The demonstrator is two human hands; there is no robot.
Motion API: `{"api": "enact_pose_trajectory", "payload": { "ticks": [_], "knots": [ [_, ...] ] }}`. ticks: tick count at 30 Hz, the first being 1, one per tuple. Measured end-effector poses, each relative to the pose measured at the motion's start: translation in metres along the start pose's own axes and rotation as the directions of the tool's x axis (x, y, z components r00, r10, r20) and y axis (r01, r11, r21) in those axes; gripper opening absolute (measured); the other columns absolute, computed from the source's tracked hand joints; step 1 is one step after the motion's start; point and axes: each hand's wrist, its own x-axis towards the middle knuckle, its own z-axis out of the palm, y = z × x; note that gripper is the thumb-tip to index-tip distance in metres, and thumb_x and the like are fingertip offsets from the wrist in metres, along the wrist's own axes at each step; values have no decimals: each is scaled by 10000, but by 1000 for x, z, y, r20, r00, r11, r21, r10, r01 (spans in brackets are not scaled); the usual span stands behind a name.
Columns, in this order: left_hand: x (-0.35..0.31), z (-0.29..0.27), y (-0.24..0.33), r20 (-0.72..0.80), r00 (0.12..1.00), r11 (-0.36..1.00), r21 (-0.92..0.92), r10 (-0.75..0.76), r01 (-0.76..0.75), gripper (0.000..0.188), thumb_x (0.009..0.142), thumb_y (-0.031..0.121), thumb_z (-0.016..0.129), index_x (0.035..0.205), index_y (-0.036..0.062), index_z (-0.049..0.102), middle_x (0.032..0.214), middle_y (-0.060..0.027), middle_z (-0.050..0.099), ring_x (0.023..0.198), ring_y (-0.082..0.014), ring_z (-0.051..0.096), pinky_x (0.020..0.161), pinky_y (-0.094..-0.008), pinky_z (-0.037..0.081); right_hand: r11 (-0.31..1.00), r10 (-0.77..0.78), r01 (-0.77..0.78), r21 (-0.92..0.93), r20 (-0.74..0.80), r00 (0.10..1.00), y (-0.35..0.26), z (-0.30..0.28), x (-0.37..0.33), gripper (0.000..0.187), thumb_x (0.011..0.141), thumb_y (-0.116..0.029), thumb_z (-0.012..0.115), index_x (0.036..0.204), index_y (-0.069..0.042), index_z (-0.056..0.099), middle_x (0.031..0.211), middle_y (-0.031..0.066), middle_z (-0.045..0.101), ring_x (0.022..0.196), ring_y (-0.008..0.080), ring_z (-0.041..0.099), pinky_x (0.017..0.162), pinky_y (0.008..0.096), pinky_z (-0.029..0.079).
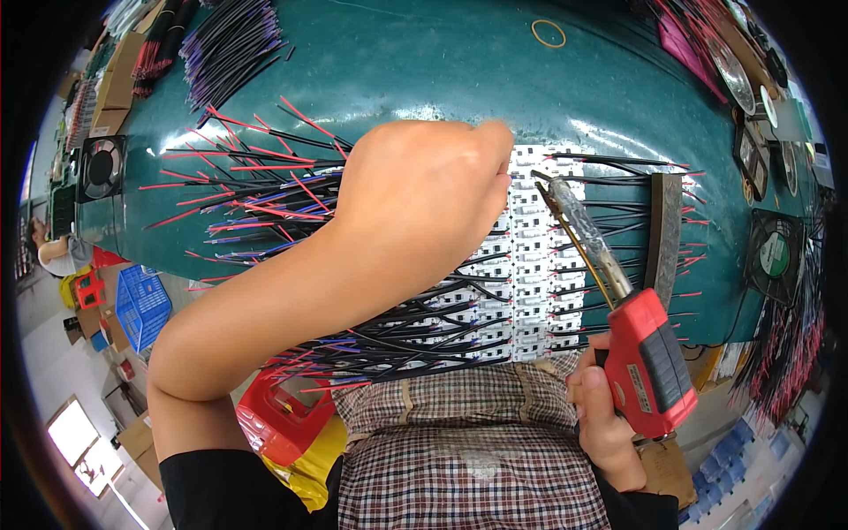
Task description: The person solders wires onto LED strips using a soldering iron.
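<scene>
My right hand (605,424) grips a red and black soldering gun (649,367). Its tip and a thin guide tube point up and left over a panel of small white circuit boards (527,265). Above the panel's upper left part, my left hand (424,185) is closed, thumb and fingers pressed together close to the gun's tip; what they pinch is hidden. Black wires (424,314) with red and blue ends fan out from the panel's left side, partly under my left arm. More black wires (609,256) leave its right side, with a dark flat bar (664,234) lying across them.
On the green table (424,62) lie a rubber band (548,34) and a wire bundle (231,53) at far left. Small black fans stand at the left (103,168) and right (775,256) edges. A red plastic stool (283,415) and a blue basket (143,305) are lower left.
</scene>
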Motion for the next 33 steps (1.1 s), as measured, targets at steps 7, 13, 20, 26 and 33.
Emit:
{"api": "enact_pose_trajectory", "payload": {
  "ticks": [7,13,20,26,33],
  "knots": [
    [-1,11,-2,-33,998,999,26,47,-47,115,797,131,715,742,50,654,666,-87,650,610,-275,651,578,-385,500,989,124,-119,-89,47,991,-10,0,9,167,884,-73,691,1032,-3,656,884,94,679,760,228,665,688,340,530],
    [-2,13,-3,-30,998,997,63,51,-49,124,792,135,714,737,45,649,664,-95,642,627,-298,641,586,-400,499,990,56,-50,-129,41,998,-6,4,12,147,864,-71,708,989,-7,665,828,84,673,718,236,663,654,352,526],
    [-3,16,-2,-55,992,990,94,113,-107,123,783,113,704,725,38,626,675,-115,629,650,-312,638,602,-422,502,990,131,-130,47,-8,991,-8,8,14,172,903,-64,679,1056,8,646,873,102,645,779,229,636,699,347,508],
    [-3,16,0,-67,984,981,110,166,-158,152,775,99,701,710,34,580,651,-118,595,630,-324,619,588,-424,497,988,143,-143,53,2,990,-11,12,13,149,926,-66,658,1055,4,636,875,87,638,782,203,622,693,347,496],
    [-2,15,1,-62,979,973,136,196,-186,153,771,96,690,703,28,571,637,-116,586,617,-320,616,579,-425,498,999,-40,39,34,22,999,3,11,13,201,972,-99,565,1121,33,532,656,37,522,472,62,407,466,230,374]
  ]
}}
